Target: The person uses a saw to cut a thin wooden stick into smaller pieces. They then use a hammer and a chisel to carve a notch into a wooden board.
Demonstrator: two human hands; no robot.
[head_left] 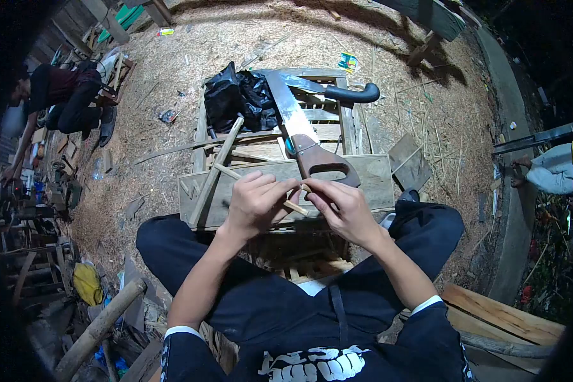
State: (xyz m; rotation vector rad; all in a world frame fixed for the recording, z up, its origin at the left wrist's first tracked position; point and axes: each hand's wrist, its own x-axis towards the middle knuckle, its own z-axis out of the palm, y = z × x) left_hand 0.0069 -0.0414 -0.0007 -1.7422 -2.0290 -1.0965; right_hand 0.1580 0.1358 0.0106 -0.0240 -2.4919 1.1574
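My left hand [254, 200] is closed around a thin wooden stick [295, 207], whose two ends stick out on either side of the fist. Close beside it, the fingertips of my right hand [345, 210] pinch a small pale piece [306, 188], too small to make out. Both hands meet above a low wooden bench [372, 173]. Just beyond them lies a handsaw [291, 114] with a brown handle, its blade pointing away from me. A large knife with a black handle [353, 94] lies past the saw. Left of my hands, a longer wood strip [216, 175] rests across the bench.
A crumpled black plastic bag [232, 102] sits on the bench's far left. Wood shavings [197, 57] cover the ground. Another person [70, 95] is bent over at the left. Wooden boards [503, 315] lie at the lower right, and a thick pole [102, 328] at the lower left.
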